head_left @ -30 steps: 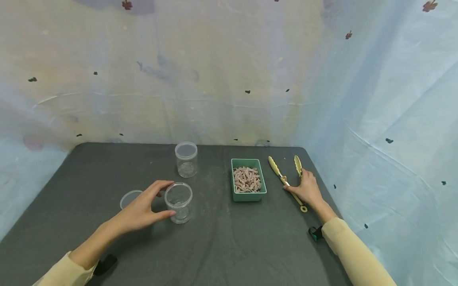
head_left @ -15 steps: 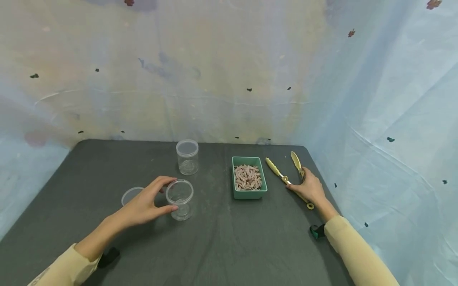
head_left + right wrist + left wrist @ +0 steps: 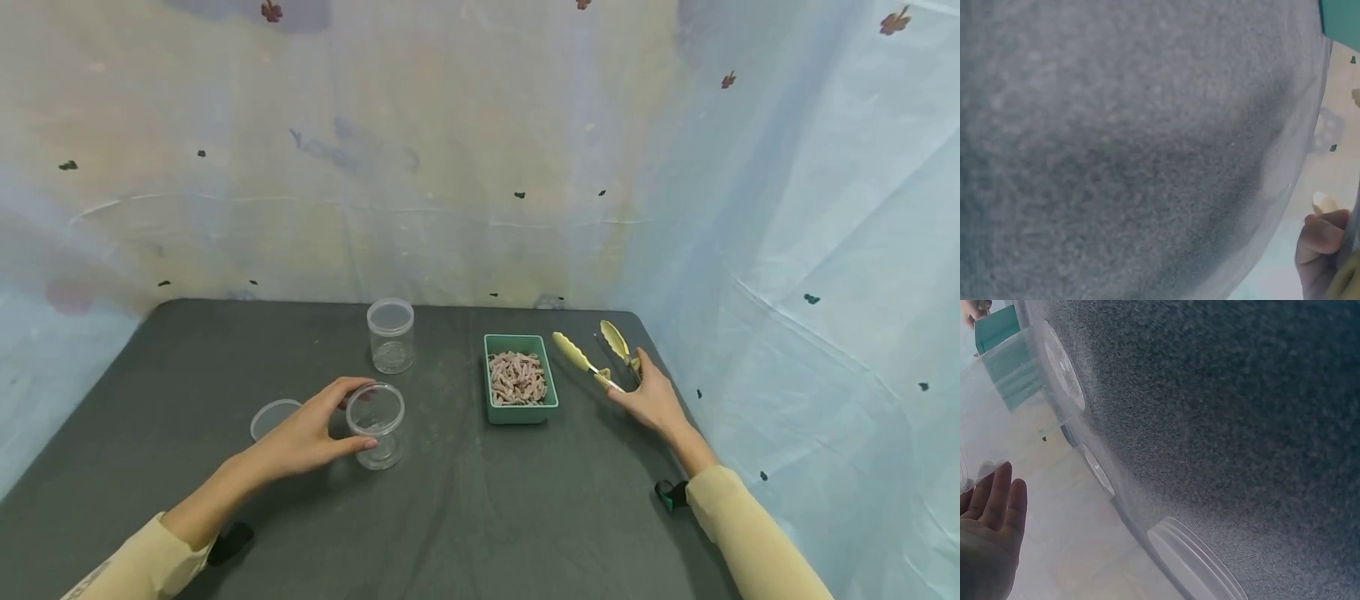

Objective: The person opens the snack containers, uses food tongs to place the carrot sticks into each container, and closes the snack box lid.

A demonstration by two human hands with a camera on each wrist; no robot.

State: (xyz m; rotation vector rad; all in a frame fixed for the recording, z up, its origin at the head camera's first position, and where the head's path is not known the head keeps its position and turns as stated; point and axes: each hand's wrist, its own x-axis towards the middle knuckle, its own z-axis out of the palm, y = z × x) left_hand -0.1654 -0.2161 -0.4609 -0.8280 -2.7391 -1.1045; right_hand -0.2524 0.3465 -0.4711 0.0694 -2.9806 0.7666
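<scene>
In the head view, my left hand (image 3: 300, 437) grips an uncapped clear plastic jar (image 3: 384, 433) by its rim, thumb on the near side and fingers on the far side. The jar stands upright on the dark table. My right hand (image 3: 654, 404) holds yellow-tipped metal tongs (image 3: 573, 352), their arms spread and tips pointing away from me; the handle end is hidden behind the hand. To the left of the tongs sits a green rectangular container (image 3: 522, 415) with a heap of pale brownish shredded pieces (image 3: 517, 379). In the right wrist view, only part of the right hand (image 3: 1320, 250) shows.
A second clear jar (image 3: 392, 343), with its lid on, stands behind the held one. A loose clear lid (image 3: 272, 417) lies on the table, partly behind the left hand. Plastic sheeting (image 3: 810, 250) hangs along the back and right.
The tongs have shifted a little left towards the green container, and their tips have come closer together. Their ring end has gone out of sight. The left hand stays at the jar.
</scene>
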